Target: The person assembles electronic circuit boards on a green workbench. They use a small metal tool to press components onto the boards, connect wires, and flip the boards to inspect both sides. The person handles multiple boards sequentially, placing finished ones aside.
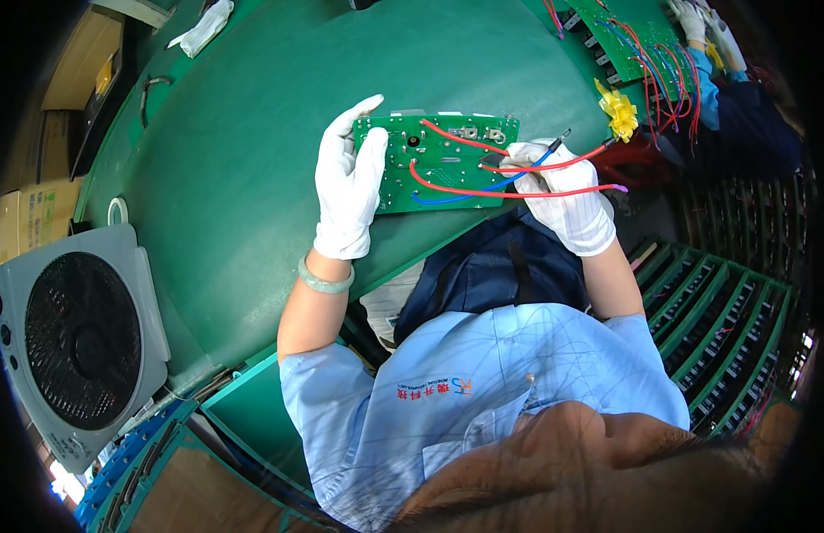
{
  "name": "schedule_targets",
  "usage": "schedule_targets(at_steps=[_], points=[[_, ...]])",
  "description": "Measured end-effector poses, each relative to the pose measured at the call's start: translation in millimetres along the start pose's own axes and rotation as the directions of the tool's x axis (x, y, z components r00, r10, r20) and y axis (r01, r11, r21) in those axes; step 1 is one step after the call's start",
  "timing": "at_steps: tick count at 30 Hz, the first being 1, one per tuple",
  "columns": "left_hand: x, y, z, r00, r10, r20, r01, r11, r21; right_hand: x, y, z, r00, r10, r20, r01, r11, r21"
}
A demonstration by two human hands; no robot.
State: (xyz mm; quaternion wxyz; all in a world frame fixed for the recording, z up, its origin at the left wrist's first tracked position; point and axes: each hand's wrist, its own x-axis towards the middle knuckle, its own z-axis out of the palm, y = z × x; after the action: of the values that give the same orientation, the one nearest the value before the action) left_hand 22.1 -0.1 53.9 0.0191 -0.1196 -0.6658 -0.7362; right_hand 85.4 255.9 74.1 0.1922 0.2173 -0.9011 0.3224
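Note:
A green circuit board (pixel 394 188) is held up over the near edge of the green table. My left hand (pixel 348 186), in a white glove, grips its left end, thumb across the face and fingers behind. At the opposite end, my gloved right hand (pixel 572 204) is closed on the board's edge; some of its fingers are hidden. Several red wires (pixel 518 192) and a blue wire (pixel 456 201) rise from the board's face and run rightward across my right hand. The blue wire ends in a dark, bare-tipped lead near my right fingertips.
A grey box fan (pixel 83 342) stands at the left, near cardboard boxes (pixel 39 213). White gloves (pixel 203 28) lie at the far left of the table (pixel 243 142). Another person's gloved hand (pixel 692 22) is near wired boards (pixel 621 44). Green racks (pixel 723 329) fill the right; a yellow bow (pixel 617 111) hangs nearby.

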Motion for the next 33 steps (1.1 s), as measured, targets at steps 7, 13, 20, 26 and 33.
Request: schedule_targets(at_steps=[7,13,20,26,33], points=[[-1,3,0,0.999,0.047,0.018,-0.047,0.999,-0.001,4,6,-6,0.992,-0.077,0.101,0.079,0.997,-0.016],[-3,4,0,0.997,0.066,0.051,-0.067,0.998,0.019,6,1,-12,0.986,-0.07,0.15,0.072,0.997,-0.009],[-5,3,-1,0.997,0.052,0.054,-0.053,0.998,0.03,4,1,-12,0.98,-0.074,0.186,0.086,0.995,-0.054],[-5,-2,-2,0.99,0.13,0.06,-0.133,0.99,0.047,6,-3,-15,0.975,-0.15,0.166,0.17,0.979,-0.116],[-6,0,1,0.99,0.133,0.04,-0.133,0.991,0.006,4,-1,-10,0.978,-0.19,0.081,0.201,0.966,-0.16]])
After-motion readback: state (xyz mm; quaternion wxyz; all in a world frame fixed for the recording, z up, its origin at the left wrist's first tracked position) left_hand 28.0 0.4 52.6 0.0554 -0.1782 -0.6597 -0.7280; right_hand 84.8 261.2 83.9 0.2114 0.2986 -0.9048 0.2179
